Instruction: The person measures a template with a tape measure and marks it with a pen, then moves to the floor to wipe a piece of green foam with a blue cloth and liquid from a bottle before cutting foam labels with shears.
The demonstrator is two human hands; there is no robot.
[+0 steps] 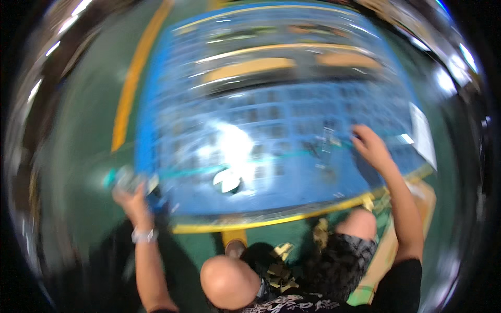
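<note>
In the left hand (133, 201), just off the left edge of the blue surface (190, 201), is a clear bottle (128, 179), the fingers clamped round it and its teal cap (109, 178) pointing outward. So the bottle is picked up and not set down. Well ahead of both hands lie tan panels (250, 68), untouched; just left of the right hand, a clear strip (327, 140) also lies loose.

The left forearm reaches forward, slightly outward. The right arm stretches further ahead, bent inward at the wrist, with its hand (371, 148) low over the surface, fingers curled; blur hides whether they touch or hold anything.
</note>
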